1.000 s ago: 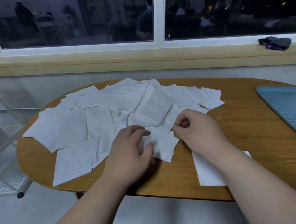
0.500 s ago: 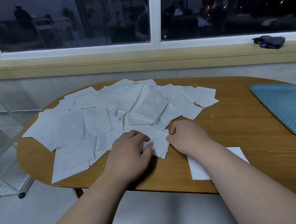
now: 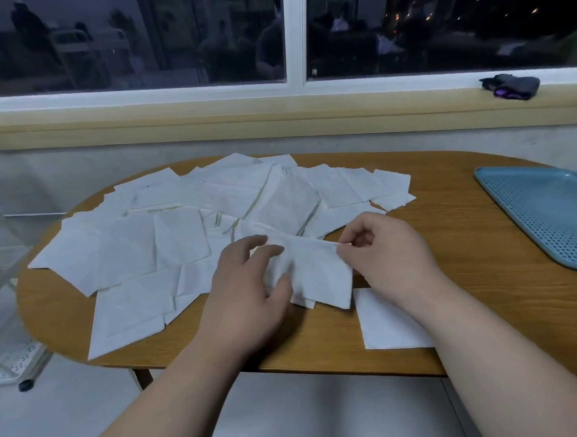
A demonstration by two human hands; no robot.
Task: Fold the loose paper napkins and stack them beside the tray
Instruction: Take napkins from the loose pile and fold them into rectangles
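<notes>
both forearms reach in from below. left hand grips one side of a white napkin with curled fingers and thumb; right hand pinches its top right corner. it hangs over the wooden table, in front of the loose napkins.

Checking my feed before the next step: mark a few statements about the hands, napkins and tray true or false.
1. The left hand and the right hand grip one napkin between them. True.
2. The blue tray has folded napkins stacked in it. False: its visible part holds nothing.
3. A flat napkin lies on the table under the right forearm. True.
4. The loose napkins lie right of the tray. False: they spread over the table's left half, left of the tray.
5. A dark bundle sits on the windowsill. True.
</notes>
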